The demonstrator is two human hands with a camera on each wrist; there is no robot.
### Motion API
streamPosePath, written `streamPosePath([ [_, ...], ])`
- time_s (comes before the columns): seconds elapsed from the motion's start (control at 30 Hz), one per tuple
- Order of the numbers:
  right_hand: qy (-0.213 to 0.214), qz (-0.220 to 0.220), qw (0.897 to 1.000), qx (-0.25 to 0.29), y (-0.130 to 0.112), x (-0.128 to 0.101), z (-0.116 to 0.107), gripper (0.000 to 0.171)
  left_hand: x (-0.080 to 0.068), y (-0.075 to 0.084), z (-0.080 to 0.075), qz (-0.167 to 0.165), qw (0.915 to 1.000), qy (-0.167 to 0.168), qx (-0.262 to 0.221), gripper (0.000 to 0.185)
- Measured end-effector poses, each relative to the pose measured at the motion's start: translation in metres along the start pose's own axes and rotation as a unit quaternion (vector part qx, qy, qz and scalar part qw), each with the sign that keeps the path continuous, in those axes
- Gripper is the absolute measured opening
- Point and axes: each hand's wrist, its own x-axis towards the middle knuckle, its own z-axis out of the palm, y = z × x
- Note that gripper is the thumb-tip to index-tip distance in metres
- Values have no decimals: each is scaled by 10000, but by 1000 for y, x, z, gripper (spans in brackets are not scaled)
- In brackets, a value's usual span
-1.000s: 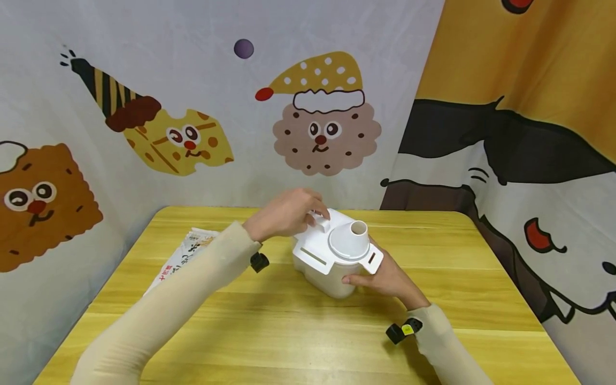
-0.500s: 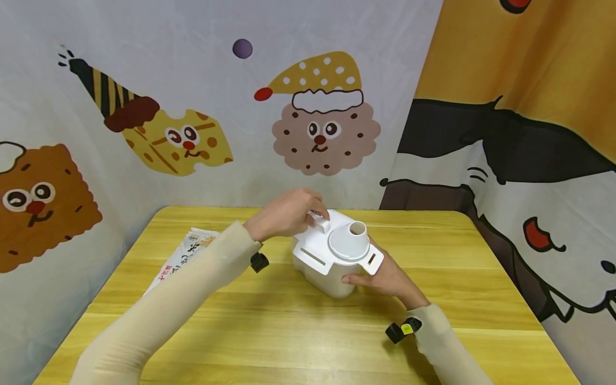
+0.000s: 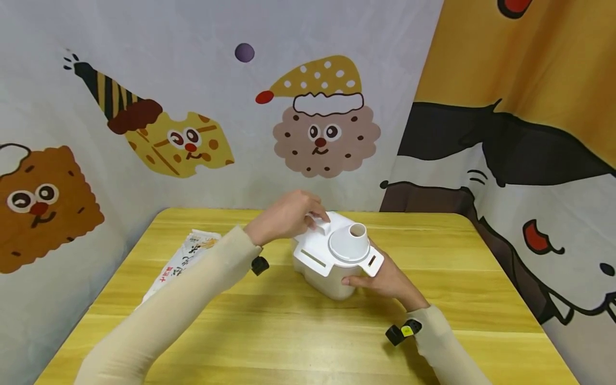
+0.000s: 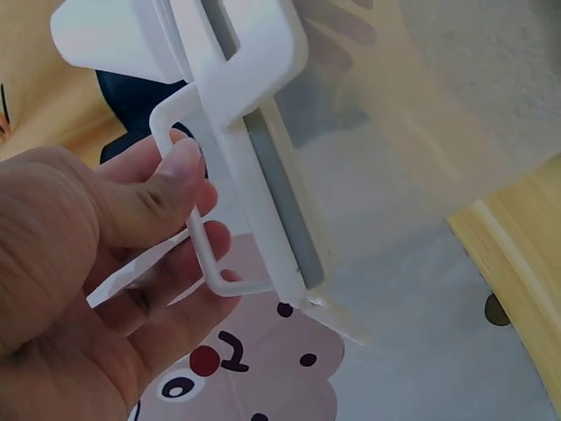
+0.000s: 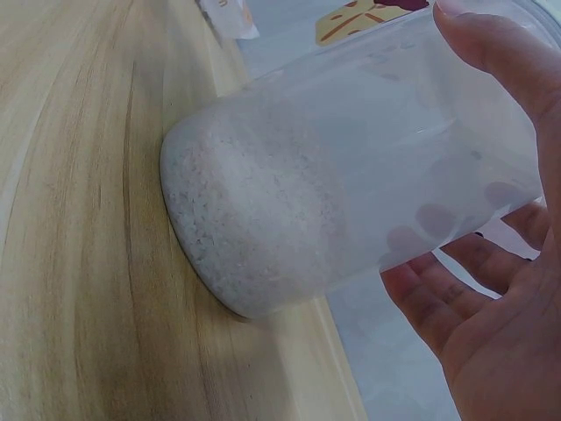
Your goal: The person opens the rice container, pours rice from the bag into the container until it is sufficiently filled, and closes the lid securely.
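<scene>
A translucent plastic rice container [image 3: 323,282] stands on the table, with white lid [image 3: 343,218] on top. A cone-shaped spout [image 3: 347,244] rises from the lid. My left hand [image 3: 290,215] pinches the lid's loop handle [image 4: 207,254] between thumb and fingers; the left wrist view shows this from close up. Lower down, my right hand [image 3: 387,277] grips the container's side, thumb at the front and fingers round the far side. White rice [image 5: 250,206] fills the lower part of the container in the right wrist view.
A white printed packet [image 3: 180,259] lies at the left of the wooden table [image 3: 298,342], partly behind my left sleeve. A cartoon-patterned cloth [image 3: 202,64] hangs behind the table and along its sides.
Both hands keep the same hold on the handle and the container. Only the head view has shifted very slightly.
</scene>
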Motion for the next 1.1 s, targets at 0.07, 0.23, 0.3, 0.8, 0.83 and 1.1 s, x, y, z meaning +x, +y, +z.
streamPosePath([
  [0.07, 22, 33, 10000, -23, -1, 0, 0, 93, -3, -1, 0, 65, 10000, -15, 23, 34],
  [0.23, 52, 128, 9998, -129, -2, -2, 1, 93, -9, -3, 0, 208, 9997, -98, 13, 29],
  [0.3, 53, 132, 9998, -157, -2, -2, 2, 92, -12, -2, -1, 246, 9997, -52, -55, 28],
  [0.8, 42, 68, 9999, -106, 0, -2, 1, 90, -41, 9, -3, 653, 9975, 248, 72, 43],
  [0.83, 38, 67, 9999, -100, 0, -2, 1, 89, -43, 10, -2, 708, 9971, 277, 92, 42],
  [1.1, 42, 57, 9999, -157, -2, -2, 1, 89, -52, 14, 4, 952, 9944, 285, 364, 39],
])
